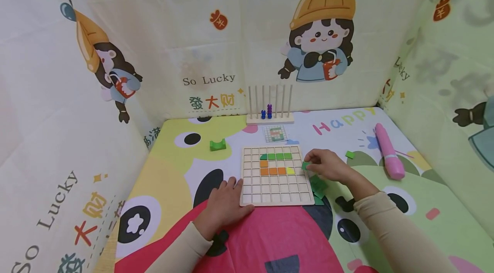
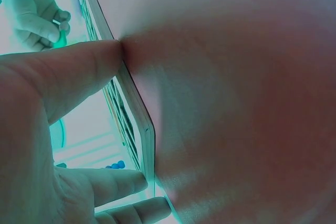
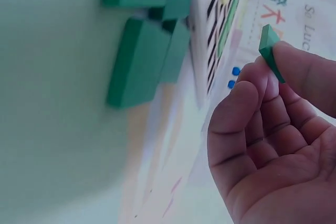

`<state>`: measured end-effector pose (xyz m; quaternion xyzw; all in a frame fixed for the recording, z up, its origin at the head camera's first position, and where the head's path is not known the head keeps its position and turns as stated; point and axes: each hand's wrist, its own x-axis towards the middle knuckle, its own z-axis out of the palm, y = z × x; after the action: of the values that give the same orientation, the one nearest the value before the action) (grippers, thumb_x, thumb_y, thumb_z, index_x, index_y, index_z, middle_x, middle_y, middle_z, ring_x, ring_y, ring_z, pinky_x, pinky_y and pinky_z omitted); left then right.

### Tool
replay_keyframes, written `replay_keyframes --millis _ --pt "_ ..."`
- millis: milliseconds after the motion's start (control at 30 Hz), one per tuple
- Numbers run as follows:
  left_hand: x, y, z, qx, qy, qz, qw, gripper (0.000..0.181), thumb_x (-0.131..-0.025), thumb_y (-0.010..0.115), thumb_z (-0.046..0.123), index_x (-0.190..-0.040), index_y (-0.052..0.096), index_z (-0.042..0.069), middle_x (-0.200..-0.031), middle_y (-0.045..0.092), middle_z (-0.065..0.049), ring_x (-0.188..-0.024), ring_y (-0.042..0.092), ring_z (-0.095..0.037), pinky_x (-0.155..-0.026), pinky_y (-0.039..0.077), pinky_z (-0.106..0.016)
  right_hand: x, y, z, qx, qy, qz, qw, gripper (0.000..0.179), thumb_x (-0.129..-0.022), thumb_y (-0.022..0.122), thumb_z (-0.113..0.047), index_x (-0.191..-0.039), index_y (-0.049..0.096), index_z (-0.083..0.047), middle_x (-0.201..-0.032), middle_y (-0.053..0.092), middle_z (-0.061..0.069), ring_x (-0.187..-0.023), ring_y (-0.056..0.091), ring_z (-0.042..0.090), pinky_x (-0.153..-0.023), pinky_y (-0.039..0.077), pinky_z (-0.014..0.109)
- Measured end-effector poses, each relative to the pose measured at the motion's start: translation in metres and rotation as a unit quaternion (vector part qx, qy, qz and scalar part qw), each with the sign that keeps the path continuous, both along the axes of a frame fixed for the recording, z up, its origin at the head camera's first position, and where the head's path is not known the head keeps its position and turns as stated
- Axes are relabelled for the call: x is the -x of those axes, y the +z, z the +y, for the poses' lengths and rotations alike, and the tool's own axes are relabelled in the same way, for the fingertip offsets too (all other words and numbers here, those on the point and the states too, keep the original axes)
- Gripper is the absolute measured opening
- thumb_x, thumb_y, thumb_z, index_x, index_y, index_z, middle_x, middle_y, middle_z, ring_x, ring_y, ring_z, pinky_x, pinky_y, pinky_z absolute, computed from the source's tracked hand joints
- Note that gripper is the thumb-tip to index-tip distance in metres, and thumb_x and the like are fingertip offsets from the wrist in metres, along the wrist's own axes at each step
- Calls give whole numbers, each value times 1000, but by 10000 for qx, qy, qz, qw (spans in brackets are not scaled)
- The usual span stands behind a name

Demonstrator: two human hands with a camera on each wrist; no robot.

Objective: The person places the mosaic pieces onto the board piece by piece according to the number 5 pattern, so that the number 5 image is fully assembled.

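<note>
A wooden grid board (image 1: 278, 191) lies flat on the patterned cloth, with a row of green tiles (image 1: 280, 156) and orange tiles (image 1: 273, 171) set in its squares, plus one yellow tile (image 1: 290, 171). My left hand (image 1: 225, 203) rests at the board's near left corner, fingers fairly straight; its thumb (image 2: 79, 69) touches the board's edge. Between thumb and fingertips, my right hand (image 1: 328, 164) pinches a small green tile (image 3: 269, 45), held at the board's right edge in the head view. Loose green tiles (image 1: 318, 185) lie beside the board, below that hand.
Behind the board lies a small pattern card (image 1: 275, 133), and past it stands a peg rack (image 1: 270, 119) with blue and purple beads. A green arched block (image 1: 218, 144) sits at left. Over on the right are a single green tile (image 1: 350, 154) and a pink stick-shaped object (image 1: 389, 153).
</note>
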<state>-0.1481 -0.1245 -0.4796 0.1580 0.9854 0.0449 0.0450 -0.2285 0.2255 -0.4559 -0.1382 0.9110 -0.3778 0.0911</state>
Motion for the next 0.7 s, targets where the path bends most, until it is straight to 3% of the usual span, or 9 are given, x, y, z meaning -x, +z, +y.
replay_keyframes --millis 200,700 --pt "1 -1 0 14 -28 -1 10000 95 -80 77 64 -151 50 8 -140 55 -13 -120 55 -29 -84 57 -49 -1 -3 -12 116 160 -185 9996 12 -96 72 -10 -108 68 -8 -91 64 3 -86 56 19 -72 49 33" --pt "0 0 0 -16 -46 41 10000 95 -79 77 63 -151 51 7 -139 55 -14 -120 55 -30 -85 57 -49 -3 -13 -35 -60 609 16 9981 10 -94 72 -7 -103 68 -10 -88 66 0 -83 57 17 -77 48 36"
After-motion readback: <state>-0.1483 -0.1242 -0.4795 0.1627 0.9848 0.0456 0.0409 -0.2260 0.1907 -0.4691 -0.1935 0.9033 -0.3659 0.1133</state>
